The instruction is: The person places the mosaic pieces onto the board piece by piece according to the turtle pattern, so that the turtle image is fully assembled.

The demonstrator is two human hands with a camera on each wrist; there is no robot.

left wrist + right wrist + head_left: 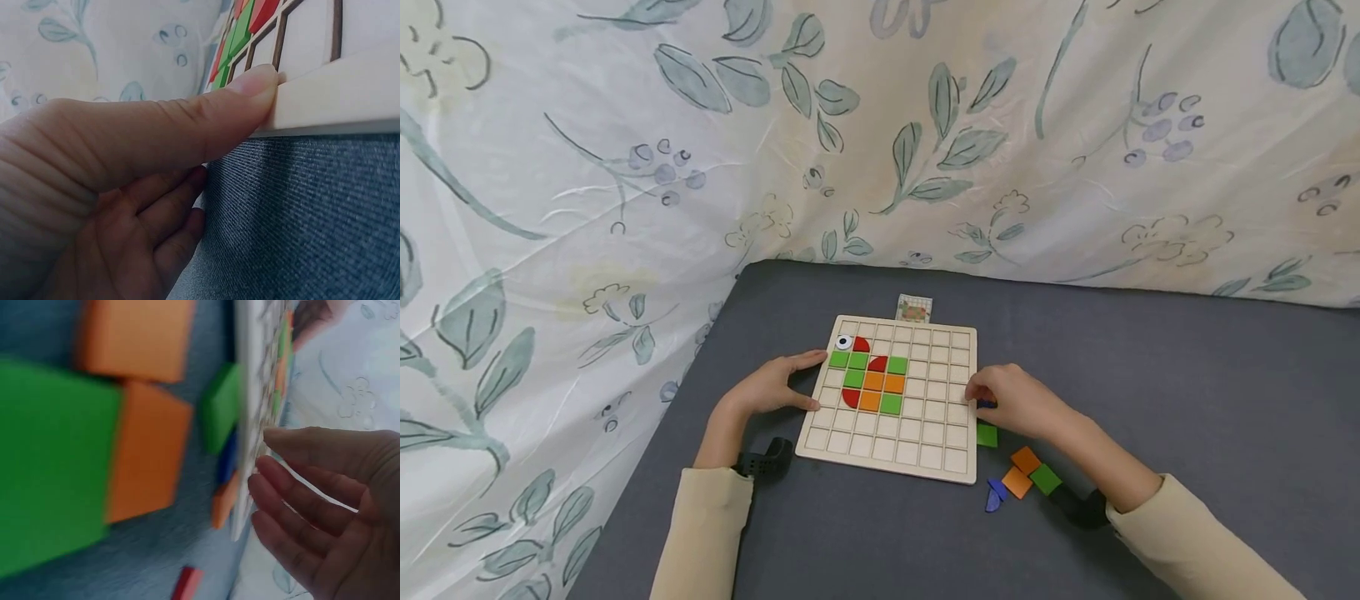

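Note:
A square wooden grid board (pixel 932 392) lies on the dark cloth. Green, orange and red pieces fill several of its upper-left cells, with a round eye piece (pixel 843 342) at the top left corner. My left hand (pixel 771 385) rests against the board's left edge, thumb and forefinger spread apart; the left wrist view has the thumb (pixel 187 128) pressed to the rim. At the right edge is my right hand (pixel 1017 402), fingertips right over the rim. In the right wrist view its fingers (pixel 300 519) are loosely bent and nothing shows between them and the thumb.
Loose pieces lie right of the board: a green square (pixel 987 436) by its edge, orange squares (pixel 1017 482), another green square (pixel 1046 479) and blue pieces (pixel 993 500). A red piece (pixel 187 584) shows in the right wrist view. A small picture card (pixel 914 308) touches the board's top.

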